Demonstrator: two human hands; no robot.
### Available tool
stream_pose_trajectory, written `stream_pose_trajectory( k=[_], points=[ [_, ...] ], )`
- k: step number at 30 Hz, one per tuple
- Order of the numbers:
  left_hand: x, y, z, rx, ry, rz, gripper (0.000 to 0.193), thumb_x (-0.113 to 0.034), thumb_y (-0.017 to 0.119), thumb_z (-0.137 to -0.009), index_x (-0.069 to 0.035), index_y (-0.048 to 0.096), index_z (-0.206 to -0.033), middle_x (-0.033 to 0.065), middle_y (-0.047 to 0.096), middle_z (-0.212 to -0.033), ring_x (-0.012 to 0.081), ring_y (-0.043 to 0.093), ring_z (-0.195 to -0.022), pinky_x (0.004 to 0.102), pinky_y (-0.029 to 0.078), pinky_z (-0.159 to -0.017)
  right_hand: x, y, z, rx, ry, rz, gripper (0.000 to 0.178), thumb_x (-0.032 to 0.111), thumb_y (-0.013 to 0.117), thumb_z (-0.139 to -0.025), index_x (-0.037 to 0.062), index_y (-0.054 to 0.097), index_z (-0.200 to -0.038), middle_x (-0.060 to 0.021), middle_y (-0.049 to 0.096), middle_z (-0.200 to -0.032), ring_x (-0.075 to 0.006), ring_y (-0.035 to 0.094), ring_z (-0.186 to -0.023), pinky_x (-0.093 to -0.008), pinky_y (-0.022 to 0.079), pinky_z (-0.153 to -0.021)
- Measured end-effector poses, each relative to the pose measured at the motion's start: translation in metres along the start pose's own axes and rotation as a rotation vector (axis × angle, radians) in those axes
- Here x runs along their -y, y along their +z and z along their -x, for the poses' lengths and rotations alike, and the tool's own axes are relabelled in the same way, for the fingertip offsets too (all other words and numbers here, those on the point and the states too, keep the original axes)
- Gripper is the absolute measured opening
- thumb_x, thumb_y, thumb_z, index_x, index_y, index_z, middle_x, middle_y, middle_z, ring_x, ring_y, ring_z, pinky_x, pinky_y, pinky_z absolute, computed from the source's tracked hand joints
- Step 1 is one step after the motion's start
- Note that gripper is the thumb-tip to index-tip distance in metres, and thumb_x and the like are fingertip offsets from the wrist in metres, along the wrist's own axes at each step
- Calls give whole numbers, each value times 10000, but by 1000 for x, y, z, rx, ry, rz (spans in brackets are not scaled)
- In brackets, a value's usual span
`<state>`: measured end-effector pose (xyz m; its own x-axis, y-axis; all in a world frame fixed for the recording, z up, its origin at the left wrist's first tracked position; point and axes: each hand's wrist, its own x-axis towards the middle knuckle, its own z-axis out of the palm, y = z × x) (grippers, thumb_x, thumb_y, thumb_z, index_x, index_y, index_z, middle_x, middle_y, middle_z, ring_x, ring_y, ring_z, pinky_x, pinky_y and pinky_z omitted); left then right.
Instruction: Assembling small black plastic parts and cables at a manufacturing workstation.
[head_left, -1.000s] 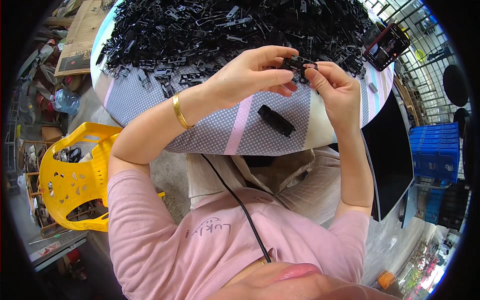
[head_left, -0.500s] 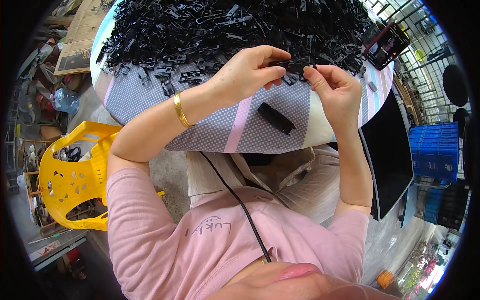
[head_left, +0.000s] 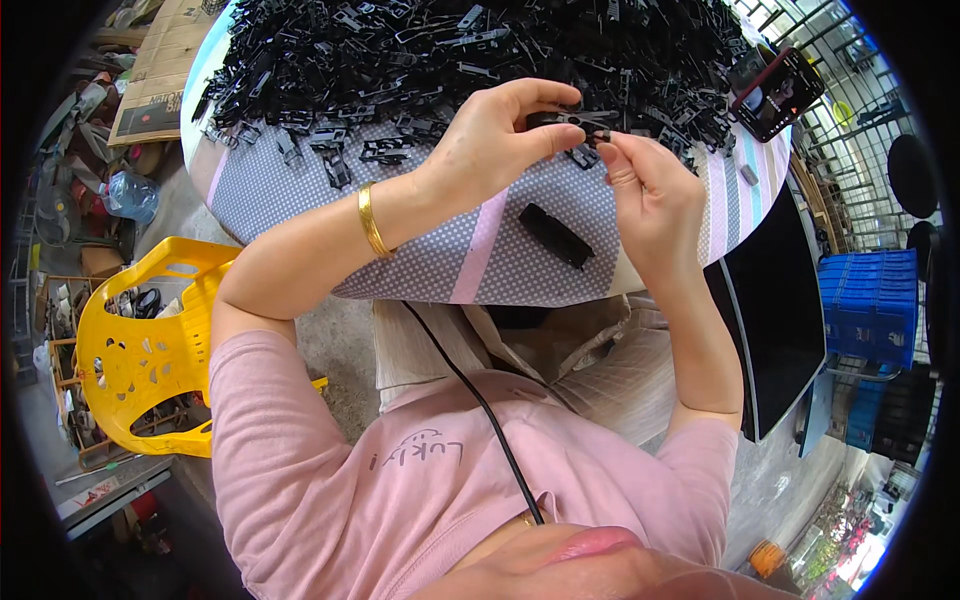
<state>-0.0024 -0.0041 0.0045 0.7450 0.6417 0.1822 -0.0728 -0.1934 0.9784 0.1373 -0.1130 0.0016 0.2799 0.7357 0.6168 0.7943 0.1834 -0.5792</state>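
Observation:
My left hand (head_left: 490,140) grips a small black plastic part (head_left: 550,119) between thumb and fingers, just above the near side of the pile. Close by on the right, my right hand (head_left: 660,205) has thumb and forefinger pinched at the right end of this part. Whether a second small piece sits in that pinch cannot be made out. A loose oblong black piece (head_left: 556,237) lies on the patterned tablecloth (head_left: 400,225) below my hands. Beyond them spreads a large heap of black plastic parts (head_left: 400,60), with a few strays along its near edge.
A phone (head_left: 782,95) stands propped at the table's right edge, with a small grey block (head_left: 748,175) near it. A yellow plastic chair (head_left: 150,345) is at left. Blue crates (head_left: 868,305) and a black panel (head_left: 775,320) are at right. A black cable (head_left: 470,385) crosses my shirt.
My right hand has moved left, closer to my left hand, and the gap between the two has narrowed. My left hand has risen slightly. The loose piece lies in place.

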Motion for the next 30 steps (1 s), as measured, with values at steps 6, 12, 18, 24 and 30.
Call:
stream_pose_trajectory(
  k=[6,12,18,24,30],
  points=[
    [-16,-4,3,25,55,-40,300,-121,606,-835,16,560,-1097,53,617,-890,66,565,-720,184,473,-627,-12,-29,-22,-14,38,65,114,115,670,-779,9,667,-820,-71,654,-740,-118,571,-603,-219,448,-573],
    [-11,-8,-1,23,-126,95,271,-121,587,-841,35,553,-1059,79,632,-848,77,564,-667,181,458,-551,-40,-12,-25,99,-257,393,203,222,706,-689,63,658,-805,-53,633,-767,-241,564,-744,-338,452,-673],
    [-9,-7,-3,49,-205,154,268,-115,570,-853,38,541,-1071,106,634,-874,95,579,-654,197,472,-535,-47,-12,-27,200,-78,410,166,101,605,-738,64,662,-889,-89,641,-768,-260,582,-711,-348,466,-673],
    [-11,-8,-3,50,-251,180,297,-120,558,-866,46,523,-1109,127,625,-900,120,609,-668,216,504,-569,-55,-30,-36,205,429,-346,252,49,506,-773,-42,626,-975,-113,659,-874,-195,625,-832,-293,469,-779],
    [-7,-8,-4,0,-260,231,322,-143,549,-884,55,505,-1133,130,602,-918,159,635,-712,248,540,-636,-31,-34,-28,271,419,-676,266,93,584,-828,-53,585,-1050,-124,637,-976,-167,620,-851,-289,476,-822]
  ],
)
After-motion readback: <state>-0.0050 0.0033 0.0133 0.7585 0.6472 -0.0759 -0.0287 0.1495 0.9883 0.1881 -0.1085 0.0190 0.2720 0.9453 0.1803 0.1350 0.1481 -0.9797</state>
